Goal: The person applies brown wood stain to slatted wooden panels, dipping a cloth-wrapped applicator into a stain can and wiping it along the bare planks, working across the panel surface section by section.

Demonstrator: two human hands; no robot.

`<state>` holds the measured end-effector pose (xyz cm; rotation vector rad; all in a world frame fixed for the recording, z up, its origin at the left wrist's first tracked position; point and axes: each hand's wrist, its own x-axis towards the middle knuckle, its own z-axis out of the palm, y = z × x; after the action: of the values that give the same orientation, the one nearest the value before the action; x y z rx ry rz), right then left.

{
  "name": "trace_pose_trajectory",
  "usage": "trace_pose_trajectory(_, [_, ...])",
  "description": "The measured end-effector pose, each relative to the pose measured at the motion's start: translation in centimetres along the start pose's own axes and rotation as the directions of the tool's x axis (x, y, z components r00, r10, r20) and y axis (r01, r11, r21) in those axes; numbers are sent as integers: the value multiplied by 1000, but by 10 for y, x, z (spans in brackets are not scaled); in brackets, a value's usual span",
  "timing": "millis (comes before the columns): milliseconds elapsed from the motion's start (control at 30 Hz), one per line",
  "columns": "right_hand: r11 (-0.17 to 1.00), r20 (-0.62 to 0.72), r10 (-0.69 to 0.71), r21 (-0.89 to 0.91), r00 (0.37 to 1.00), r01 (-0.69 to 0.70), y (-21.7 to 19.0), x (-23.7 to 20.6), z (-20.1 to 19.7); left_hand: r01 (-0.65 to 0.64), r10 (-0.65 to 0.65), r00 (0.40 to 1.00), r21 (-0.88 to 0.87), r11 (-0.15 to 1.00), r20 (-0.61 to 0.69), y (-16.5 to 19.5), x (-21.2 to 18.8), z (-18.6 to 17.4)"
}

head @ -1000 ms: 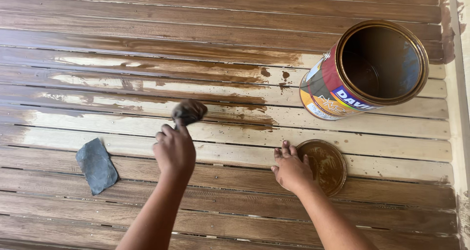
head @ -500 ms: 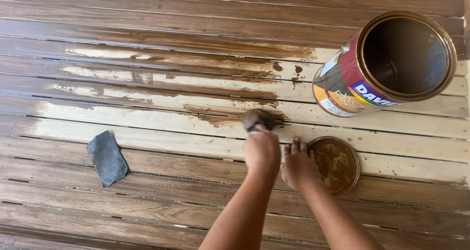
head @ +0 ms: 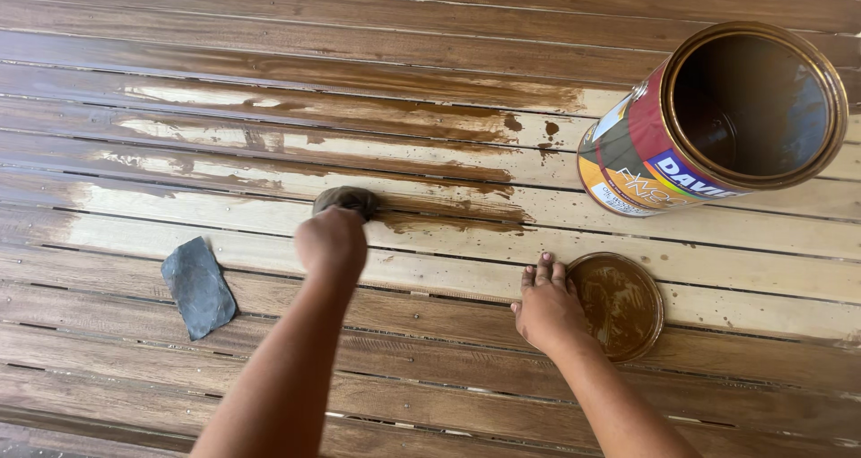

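My left hand (head: 330, 240) is closed around a dark stain-soaked rag (head: 346, 199) and presses it on a pale wooden slat (head: 224, 211), at the left end of a wet brown streak. My right hand (head: 545, 304) rests flat, fingers spread, on the slats beside a round tin lid (head: 621, 304) coated with brown stain. An open tin of wood stain (head: 717, 122) stands at the upper right, its inside dark.
A folded piece of grey sandpaper (head: 198, 287) lies on the slats to the left of my left arm. Upper slats are stained dark brown; the middle ones are pale with patchy wet stain and a few drips near the tin.
My left hand swept the rag to the right along the slat, then back to the left. My right hand stayed beside the lid. The view shifted slightly.
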<state>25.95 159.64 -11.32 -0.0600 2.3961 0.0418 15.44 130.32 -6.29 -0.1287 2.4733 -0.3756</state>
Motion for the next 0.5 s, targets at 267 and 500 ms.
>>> trace_pose_trajectory(267, [1000,58,7,21,998,-9,5,-6,-9,-217,152,963,-308,926,-222,97,-51,-17])
trace_pose_trajectory(500, [1000,46,6,-7,999,-6,0,-5,-11,-400,176,844,-376,836,-508,99,-45,4])
